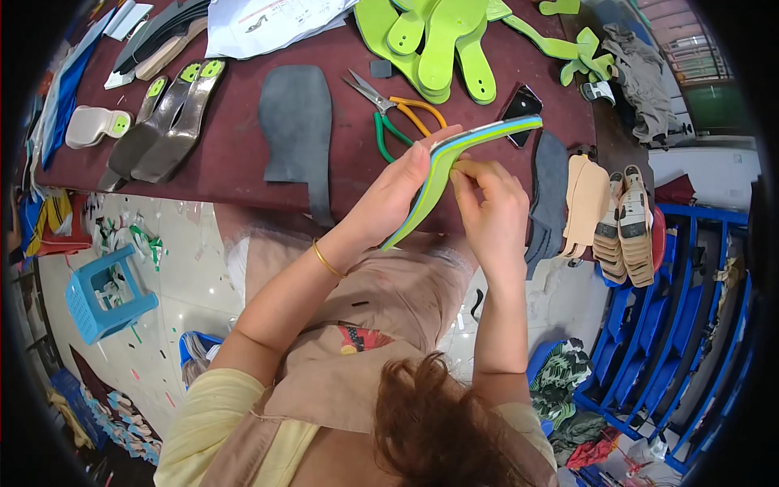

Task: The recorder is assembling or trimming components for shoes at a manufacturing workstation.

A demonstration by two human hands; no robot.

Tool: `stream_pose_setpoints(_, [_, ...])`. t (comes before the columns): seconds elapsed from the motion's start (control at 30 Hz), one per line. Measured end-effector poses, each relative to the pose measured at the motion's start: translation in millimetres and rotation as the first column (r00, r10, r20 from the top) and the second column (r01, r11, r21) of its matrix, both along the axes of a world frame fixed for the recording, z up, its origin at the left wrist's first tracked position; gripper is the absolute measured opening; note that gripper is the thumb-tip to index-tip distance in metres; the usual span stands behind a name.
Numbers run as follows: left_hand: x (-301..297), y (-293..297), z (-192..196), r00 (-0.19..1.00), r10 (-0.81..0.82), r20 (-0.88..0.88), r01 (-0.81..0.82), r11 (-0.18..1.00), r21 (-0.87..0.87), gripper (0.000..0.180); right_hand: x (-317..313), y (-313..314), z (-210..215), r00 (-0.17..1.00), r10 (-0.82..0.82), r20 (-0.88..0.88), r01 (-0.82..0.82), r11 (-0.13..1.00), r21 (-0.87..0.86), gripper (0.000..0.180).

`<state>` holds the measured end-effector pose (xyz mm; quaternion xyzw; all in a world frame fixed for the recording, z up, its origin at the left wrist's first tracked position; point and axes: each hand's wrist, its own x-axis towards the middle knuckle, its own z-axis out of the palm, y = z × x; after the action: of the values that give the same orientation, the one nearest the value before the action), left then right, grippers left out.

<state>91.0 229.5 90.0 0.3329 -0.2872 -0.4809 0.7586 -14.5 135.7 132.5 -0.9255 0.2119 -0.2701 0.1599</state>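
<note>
Above the table's near edge I hold up a curved shoe insole [441,174], edge-on, with bright green, blue and dark layers. My left hand [396,188] grips its near part, the fingers mostly behind it. My right hand [492,203] is closed at its green face, thumb and fingertips pinched near the middle bend; whether they hold a separate small piece I cannot see. Just beyond my left hand lie scissors [387,111] with one green and one orange handle, blades apart. Left of them is a dark grey sole-shaped sheet [294,122] with a narrow strip hanging over the edge.
Green insole pieces [442,49] pile at the back of the dark red table [219,154]. Shiny dark insoles [180,122] lie at left. A phone [523,104], grey sheets [548,187] and stacked beige soles [625,227] sit at right. A blue stool [109,296] and blue rack [665,325] stand below.
</note>
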Motion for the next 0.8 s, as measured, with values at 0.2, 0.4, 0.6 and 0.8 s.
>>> stream_pose_setpoints(0.2, [7, 7, -14, 0.970, -0.162, -0.181, 0.171, 0.985, 0.037, 0.064, 2, -6, 5, 0.996, 0.082, 0.018, -0.084, 0.984, 0.157, 0.002])
stream_pose_setpoints(0.4, [24, 5, -10, 0.864, -0.150, -0.481, 0.157, 0.987, -0.026, 0.073, -61, -9, -24, 0.962, 0.239, 0.129, -0.218, 0.397, 0.891, 0.014])
stream_pose_setpoints(0.6, [29, 1, -14, 0.713, -0.318, -0.625, 0.202, 0.947, -0.251, 0.072, -65, 13, -57, 0.949, 0.059, -0.308, 0.105, 0.866, 0.490, 0.026])
stream_pose_setpoints(0.8, [24, -1, -23, 0.644, -0.322, -0.694, 0.153, 0.943, -0.296, 0.073, 6, 23, -6, 0.998, 0.050, 0.027, -0.053, 0.990, 0.134, 0.053])
